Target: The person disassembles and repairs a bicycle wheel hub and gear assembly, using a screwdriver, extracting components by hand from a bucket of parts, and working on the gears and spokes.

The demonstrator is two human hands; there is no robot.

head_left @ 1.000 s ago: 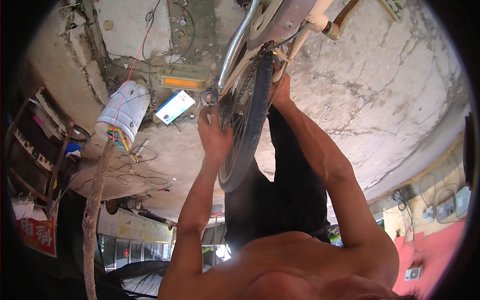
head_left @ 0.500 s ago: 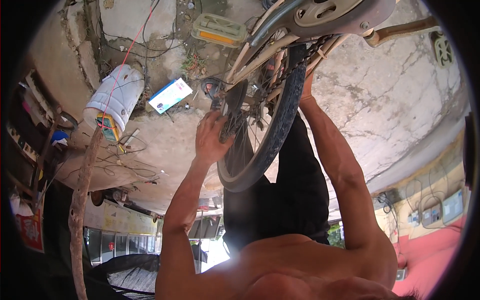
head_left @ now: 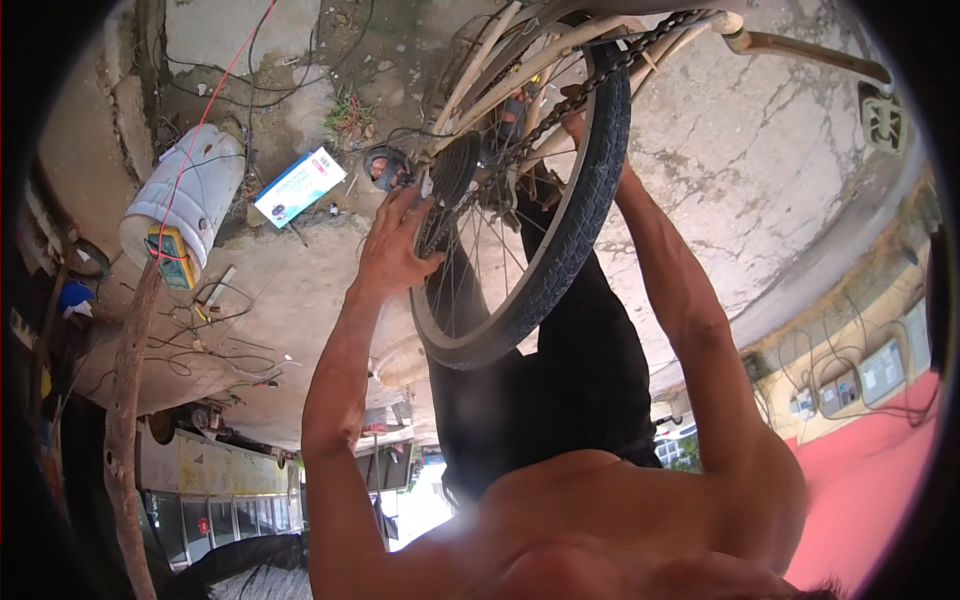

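A bicycle's rear wheel [head_left: 590, 215] with a knobby black tyre stands in front of my dark-trousered legs. At its hub, my left hand [head_left: 390, 245] curls its fingers and thumb about the edge of a dark round toothed disc [head_left: 430, 235]. A second black disc [head_left: 457, 170] sits just above it. The chain [head_left: 560, 110] runs from the hub up to the right. Behind the tyre, my right hand [head_left: 574, 127] reaches in beside the beige frame tubes [head_left: 545, 65]. The tyre hides most of that hand, so its grip does not show.
Left of the wheel lie a white-and-blue box [head_left: 300, 187], a white bucket [head_left: 190, 195] and a yellow multimeter [head_left: 172, 258]. A wooden pole [head_left: 125, 400] rises at the left. A crank arm [head_left: 810, 55] with a pedal [head_left: 883, 118] juts out right. Cables [head_left: 215, 335] lie on the cracked concrete.
The view has shifted, so the ground things sit farther left and one pedal has left the picture. My left hand stays at the hub; more of my right hand shows through the wheel.
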